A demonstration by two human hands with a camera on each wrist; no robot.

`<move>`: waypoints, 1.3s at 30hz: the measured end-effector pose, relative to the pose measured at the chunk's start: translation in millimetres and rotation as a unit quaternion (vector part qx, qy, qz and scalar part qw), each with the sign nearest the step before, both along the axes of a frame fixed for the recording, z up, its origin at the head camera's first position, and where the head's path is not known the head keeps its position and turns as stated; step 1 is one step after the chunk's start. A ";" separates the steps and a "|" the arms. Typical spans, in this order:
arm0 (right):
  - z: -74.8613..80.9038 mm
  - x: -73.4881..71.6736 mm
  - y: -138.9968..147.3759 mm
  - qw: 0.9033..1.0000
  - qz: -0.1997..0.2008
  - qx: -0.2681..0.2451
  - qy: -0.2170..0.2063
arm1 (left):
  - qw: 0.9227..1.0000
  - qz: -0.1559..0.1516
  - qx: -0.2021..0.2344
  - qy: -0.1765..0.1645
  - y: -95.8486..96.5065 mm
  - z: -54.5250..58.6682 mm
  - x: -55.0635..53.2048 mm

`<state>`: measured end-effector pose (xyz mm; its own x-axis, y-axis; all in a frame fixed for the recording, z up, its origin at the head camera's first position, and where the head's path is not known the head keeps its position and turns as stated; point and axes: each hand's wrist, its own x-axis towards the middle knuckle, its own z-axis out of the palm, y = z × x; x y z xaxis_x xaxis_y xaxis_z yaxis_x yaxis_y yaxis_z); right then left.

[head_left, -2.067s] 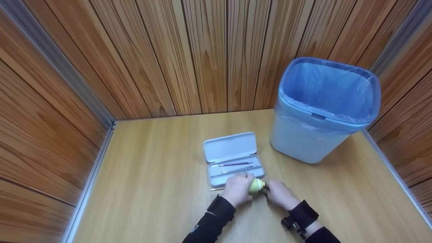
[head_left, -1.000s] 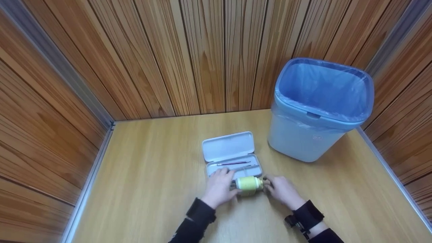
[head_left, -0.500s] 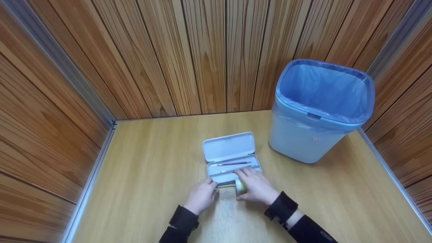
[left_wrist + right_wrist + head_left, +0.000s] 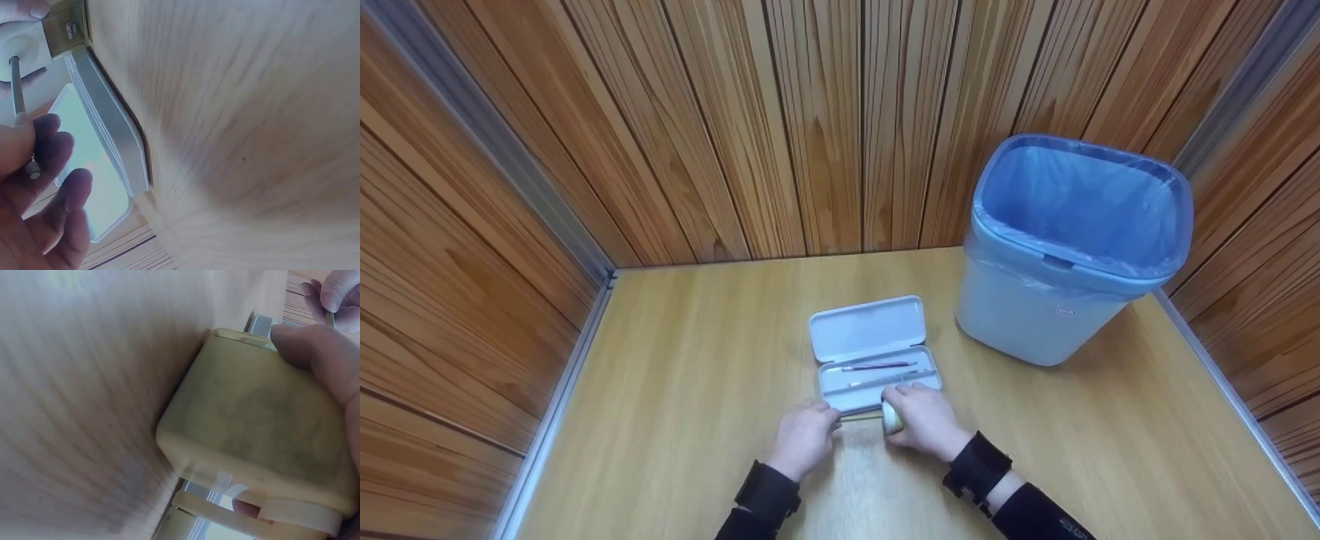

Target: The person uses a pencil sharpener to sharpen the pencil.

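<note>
In the head view my left hand [image 4: 801, 439] pinches the end of a thin pencil [image 4: 18, 93] between thumb and fingers. Its other end goes into the round hole in the white front of a yellow-green pencil sharpener [image 4: 247, 405]. My right hand [image 4: 928, 424] grips the sharpener's body from the right, low over the table. The see-through brown bin [image 4: 68, 28] of the sharpener shows in the left wrist view. Just beyond both hands lies an open pale pencil case [image 4: 868, 330], holding a dark purple pen [image 4: 877, 366] and a lighter pen [image 4: 877, 380].
A tall blue bin [image 4: 1035, 315] with a blue plastic liner stands at the back right of the wooden table [image 4: 697, 375]. Wood-panelled walls [image 4: 810, 127] close off the back and both sides.
My left hand has left the sharpener's body and shifted left to the pencil's end. My right hand has moved from the sharpener's right end onto its body. The pencil case stays in place.
</note>
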<state>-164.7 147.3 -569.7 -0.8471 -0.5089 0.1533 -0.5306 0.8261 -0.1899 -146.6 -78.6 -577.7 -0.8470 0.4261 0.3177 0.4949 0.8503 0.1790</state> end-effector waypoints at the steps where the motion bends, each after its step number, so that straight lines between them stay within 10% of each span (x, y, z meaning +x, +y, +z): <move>1: -0.1 0.1 0.1 1.000 0.000 0.000 0.000 | 1.000 0.000 0.002 0.001 -0.8 -0.3 -0.1; 15: -4.8 0.0 -2.7 0.999 0.012 -0.011 0.038 | 1.000 0.009 0.022 0.015 -26.4 -5.4 3.8; 26: -0.1 -0.1 -0.1 1.000 -0.005 0.000 0.002 | 0.995 0.097 0.027 -0.020 -76.1 -1.2 11.3; 39: -4.0 0.2 -1.0 1.000 -0.002 -0.008 0.020 | 0.993 0.099 0.069 0.008 -51.7 5.6 -16.9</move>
<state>-164.4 146.3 -573.7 -0.8422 -0.5028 0.1947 -0.5347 0.8254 -0.1813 -163.4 -130.3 -572.1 -0.9044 0.2040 0.3747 0.3246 0.8991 0.2938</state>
